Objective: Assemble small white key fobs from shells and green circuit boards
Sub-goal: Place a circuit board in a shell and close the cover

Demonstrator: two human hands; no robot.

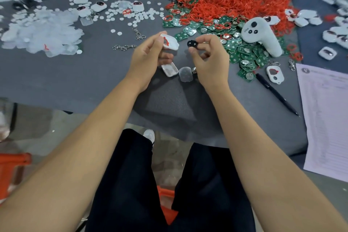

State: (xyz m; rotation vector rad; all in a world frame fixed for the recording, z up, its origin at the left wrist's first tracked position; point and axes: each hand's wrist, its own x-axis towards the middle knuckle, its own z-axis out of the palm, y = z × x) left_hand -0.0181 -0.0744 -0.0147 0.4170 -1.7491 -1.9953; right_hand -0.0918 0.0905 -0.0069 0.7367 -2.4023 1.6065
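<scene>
My left hand [147,58] grips a white fob shell [170,42] with a red ring seated in it, held just above the grey table [75,81]. My right hand [209,56] pinches a small black button pad [192,44] between thumb and fingertips, close to the right of the shell and apart from it. Under my hands lie a white shell half [169,69] and a clear cover piece [185,74]. A heap of green circuit boards [244,52] spreads to the right of my right hand.
Red rubber rings [226,3] pile at the back right beside a plastic bag. White shells and discs [41,30] cover the left. A white controller [260,36], a black pen [276,94], a paper sheet [327,118] and metal clasps [124,47] lie around.
</scene>
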